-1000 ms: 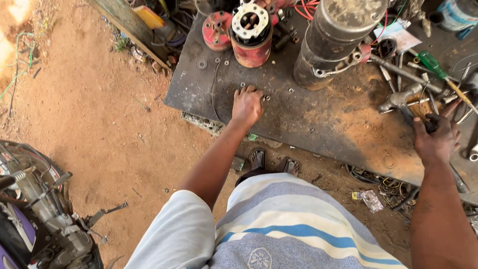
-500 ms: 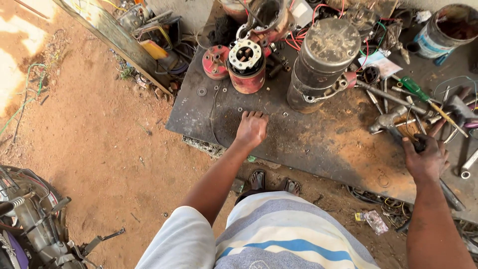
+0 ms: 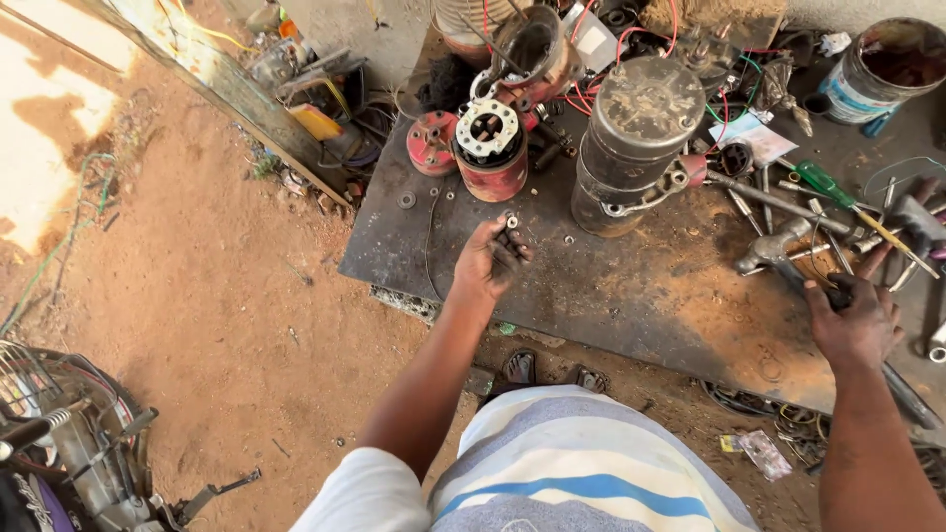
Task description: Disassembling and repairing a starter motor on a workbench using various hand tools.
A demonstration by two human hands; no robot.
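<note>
A small metal washer (image 3: 511,222) sits at the fingertips of the left hand (image 3: 490,260), which is lifted just above the dark desk (image 3: 631,296) with its fingers curled loosely around one or two small parts; how many it has cannot be told from this height. The right hand (image 3: 855,320) is closed around the handle of a hammer (image 3: 778,248) lying on the right side of the desk, its metal head pointing left.

Just beyond the left hand stands a red motor part (image 3: 490,150) with a white toothed ring on top, and right of it a tall grey motor housing (image 3: 631,138). A few more loose washers and nuts (image 3: 569,239) lie scattered on the desk near the red part, so the gathering of small hardware looks only partly done.

A green-handled screwdriver (image 3: 823,182) lies among rods at the far right. A round tin (image 3: 882,67) with a pale blue and white label stands at the far right corner. A small crumpled printed wrapper (image 3: 764,451) lies on the dirt floor, near right, below the desk edge.
</note>
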